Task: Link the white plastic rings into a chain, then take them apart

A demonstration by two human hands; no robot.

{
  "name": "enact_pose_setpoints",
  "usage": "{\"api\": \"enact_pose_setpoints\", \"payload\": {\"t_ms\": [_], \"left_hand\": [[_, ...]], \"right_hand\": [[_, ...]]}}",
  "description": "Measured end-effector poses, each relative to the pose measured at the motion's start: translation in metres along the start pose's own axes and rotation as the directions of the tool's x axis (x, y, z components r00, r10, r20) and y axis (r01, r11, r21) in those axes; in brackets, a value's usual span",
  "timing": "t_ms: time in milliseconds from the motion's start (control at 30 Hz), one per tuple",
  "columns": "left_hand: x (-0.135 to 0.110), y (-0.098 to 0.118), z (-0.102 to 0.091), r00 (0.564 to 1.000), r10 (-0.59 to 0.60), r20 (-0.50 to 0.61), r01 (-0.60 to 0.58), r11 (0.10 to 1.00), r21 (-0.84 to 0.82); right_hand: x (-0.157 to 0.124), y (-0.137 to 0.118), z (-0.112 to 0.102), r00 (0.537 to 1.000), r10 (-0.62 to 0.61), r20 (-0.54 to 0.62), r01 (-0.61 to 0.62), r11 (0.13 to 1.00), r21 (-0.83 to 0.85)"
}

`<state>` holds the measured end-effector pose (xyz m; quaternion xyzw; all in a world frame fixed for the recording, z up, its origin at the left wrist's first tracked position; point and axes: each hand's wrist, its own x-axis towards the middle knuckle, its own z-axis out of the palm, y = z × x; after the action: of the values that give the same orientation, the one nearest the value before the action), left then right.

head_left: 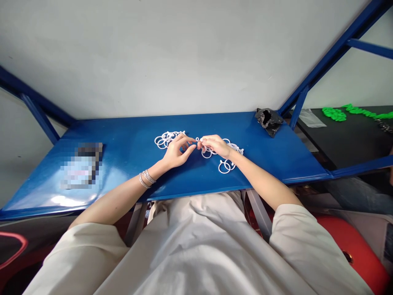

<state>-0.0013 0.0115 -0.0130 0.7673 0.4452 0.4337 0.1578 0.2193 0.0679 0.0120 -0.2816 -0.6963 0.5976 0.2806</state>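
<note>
White plastic rings with small eyelets, resembling curtain rings, lie in two groups on the blue table (129, 131). My right hand (215, 145) is closed, its thumb and fingers pinching a white curtain ring (206, 155) whose small eyelet (197, 139) seems to stick out past the fingertips. Facing it, my left hand (178, 151) has thumb and index finger apart, with the index tip close to that eyelet. Whether it touches is too small to tell. One group of rings (162, 140) is just behind my left hand. Another group (226, 166) lies around and under my right wrist.
A crumpled black plastic bag (269, 121) sits at the back right corner. On the left lies a blurred-out item (81, 166). Blue metal braces (299, 108) flank the table. To the right, a dark table (346, 139) carries bright green pieces (334, 114) and a clear bag (310, 118).
</note>
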Motion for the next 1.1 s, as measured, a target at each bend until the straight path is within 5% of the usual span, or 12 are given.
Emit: {"api": "enact_pose_setpoints", "payload": {"t_ms": [333,467,733,1100], "left_hand": [[0.001,0.001,0.001,1.0,0.0,-0.02,-0.001,1.0,-0.017],[0.0,0.0,0.001,0.999,0.006,-0.031,-0.006,1.0,-0.017],[0.0,-0.002,0.003,0.993,0.111,-0.047,-0.112,0.993,-0.024],[-0.002,0.005,0.005,0.985,-0.168,0.047,0.175,0.955,-0.241]], "right_hand": [[-0.012,-0.003,0.013,0.974,-0.227,0.001,0.189,0.808,-0.558],[-0.01,0.002,0.013,0.948,-0.298,-0.108,0.184,0.795,-0.578],[-0.008,0.01,0.01,0.962,-0.273,-0.011,0.204,0.744,-0.636],[-0.006,0.012,0.013,0.923,-0.378,-0.074,0.253,0.741,-0.622]]}}
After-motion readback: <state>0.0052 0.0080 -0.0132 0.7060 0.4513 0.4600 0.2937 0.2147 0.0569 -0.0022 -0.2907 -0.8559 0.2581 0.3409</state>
